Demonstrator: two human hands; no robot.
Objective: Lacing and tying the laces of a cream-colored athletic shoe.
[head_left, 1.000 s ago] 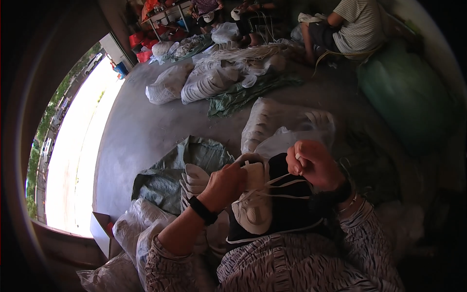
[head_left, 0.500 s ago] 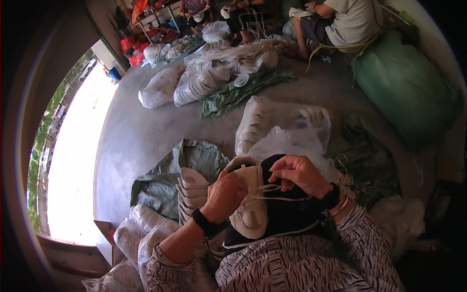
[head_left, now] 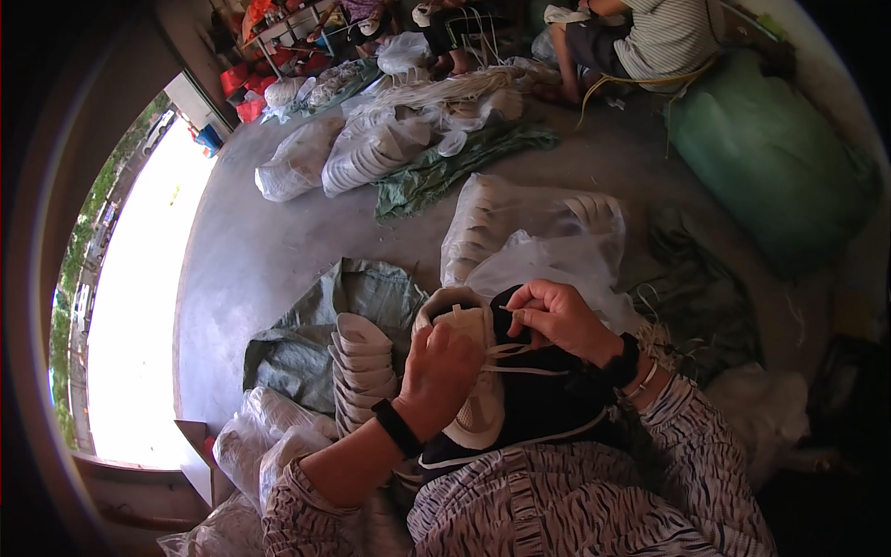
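A beige shoe [head_left: 477,425] rests on the dark cloth [head_left: 529,399] over my lap, its toe toward me. My left hand [head_left: 440,373] lies across its upper with curled fingers, gripping it near the tongue and eyelets. Off to the right, my right hand [head_left: 559,320] pinches the thin tip of a pale shoelace between thumb and fingers. Loose shoelace [head_left: 510,351] runs from the eyelets toward that hand. Beside my left wrist stands a nested stack of beige shoe uppers [head_left: 360,367]. My left fingers hide part of the lacing.
Clear plastic bags of shoe parts [head_left: 557,251] lie just ahead, with more bags [head_left: 371,153] farther off. A green woven sack [head_left: 329,311] is at left; a bulging green sack [head_left: 770,158] stands at right. Seated people [head_left: 664,42] work at the back. A bright doorway [head_left: 139,306] opens at left.
My left hand has shifted over the shoe's upper, uncovering more of its collar. My right hand has moved slightly up and left, and a thin lace tip now shows at its fingertips.
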